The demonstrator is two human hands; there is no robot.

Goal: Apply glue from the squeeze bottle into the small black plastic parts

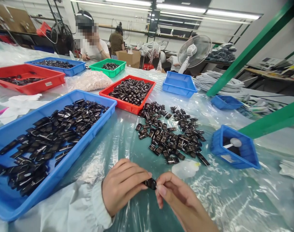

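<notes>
Plastic sheeting covers the desk (234, 199), a slick layer under everything on it, and the loose heap of black parts (170, 135) at its middle serves as the landmark. Left of the heap sits the big blue tray (6, 206), filled with more of the same parts in one shallow layer. Behind the heap stands a red tray (105, 93), also loaded, and to the heap's right a small blue bin (248, 161) tilts with its mouth toward the person, so its contents stay within reach. Nearer the person than the heap, the left hand (121, 187) and right hand (176, 196) meet over the sheeting. Between them is one small black part (150, 183), glossy, rounded and dark, held clear of the desk. Fingers of both hands pinch it from opposite ends, thumb and forefinger pressed together on it, which probably steadies it for close handling. A pale sleeve (89, 209) covers the left wrist.
</notes>
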